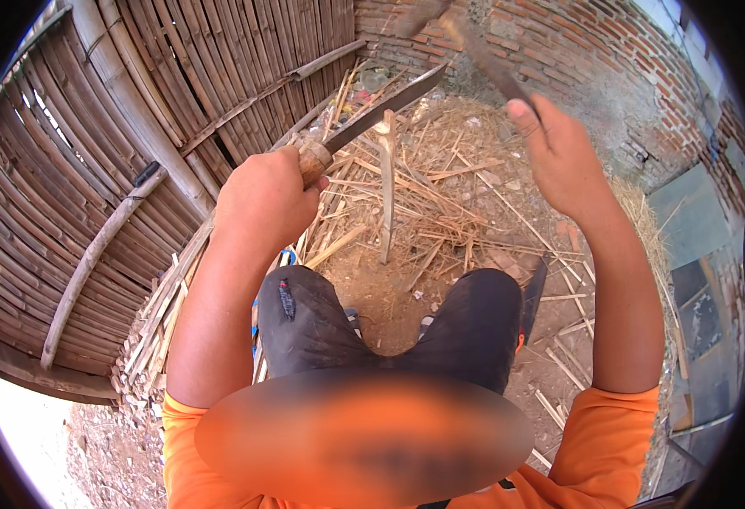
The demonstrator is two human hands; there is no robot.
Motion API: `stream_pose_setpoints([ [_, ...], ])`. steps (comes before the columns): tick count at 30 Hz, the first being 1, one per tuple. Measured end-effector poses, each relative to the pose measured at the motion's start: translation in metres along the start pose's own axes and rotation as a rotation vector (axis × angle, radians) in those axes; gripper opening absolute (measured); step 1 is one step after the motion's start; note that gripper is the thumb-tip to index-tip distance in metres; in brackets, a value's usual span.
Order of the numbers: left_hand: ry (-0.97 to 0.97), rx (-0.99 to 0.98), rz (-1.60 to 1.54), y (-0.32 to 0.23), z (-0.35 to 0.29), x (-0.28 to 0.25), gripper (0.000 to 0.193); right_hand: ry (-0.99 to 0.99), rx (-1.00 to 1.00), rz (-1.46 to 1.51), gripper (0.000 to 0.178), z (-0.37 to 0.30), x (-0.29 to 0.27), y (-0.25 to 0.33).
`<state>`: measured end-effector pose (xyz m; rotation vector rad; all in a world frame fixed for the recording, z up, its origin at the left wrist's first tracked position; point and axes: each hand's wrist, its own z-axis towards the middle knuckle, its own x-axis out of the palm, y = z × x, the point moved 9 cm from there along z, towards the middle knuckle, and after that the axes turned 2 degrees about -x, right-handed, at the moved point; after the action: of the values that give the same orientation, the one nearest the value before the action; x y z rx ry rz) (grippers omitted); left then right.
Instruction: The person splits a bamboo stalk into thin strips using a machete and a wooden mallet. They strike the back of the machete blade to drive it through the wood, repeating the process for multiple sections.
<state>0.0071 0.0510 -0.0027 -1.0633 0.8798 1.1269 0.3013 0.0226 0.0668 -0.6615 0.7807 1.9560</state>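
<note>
My left hand (pixel 271 199) is closed round the wooden handle of a machete (pixel 381 117), its long dark blade slanting up and away to the right. Just below the blade stands a pale wooden stick (pixel 387 191), roughly upright; I cannot tell whether blade and stick touch. My right hand (pixel 557 153) is raised at the right, wrapped round the handle of a hammer-like tool (pixel 493 64). That tool is smeared by motion, and its head, at the top edge, is too blurred to identify surely.
Split bamboo strips (pixel 440 212) litter the dirt floor ahead. Beside my right knee is a dark blade (pixel 534 297) with an orange end. A bamboo wall (pixel 160 85) rises at the left, a brick wall (pixel 551 51) at the back. Grey sheets (pixel 695 216) lean at the right.
</note>
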Motion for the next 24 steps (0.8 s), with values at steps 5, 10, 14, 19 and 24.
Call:
stream_pose_setpoints([
  [5,0.016,-0.014,-0.004,0.002,-0.001,-0.002,0.043,0.203,0.114,-0.046,0.062,0.007,0.003,-0.008],
  [10,0.031,-0.024,0.004,0.007,0.0,0.001,0.043,-0.074,0.161,0.316,0.062,0.024,-0.056,0.002],
  [14,0.017,-0.013,-0.001,0.005,-0.001,0.001,0.043,0.051,0.101,0.07,0.061,0.002,0.001,-0.007],
  [19,0.031,-0.022,0.002,0.002,-0.001,0.001,0.043,0.264,0.068,-0.113,0.059,0.004,0.01,-0.014],
  [24,0.032,-0.021,0.009,0.005,-0.001,0.001,0.044,-0.053,0.113,0.257,0.059,0.027,-0.054,0.003],
])
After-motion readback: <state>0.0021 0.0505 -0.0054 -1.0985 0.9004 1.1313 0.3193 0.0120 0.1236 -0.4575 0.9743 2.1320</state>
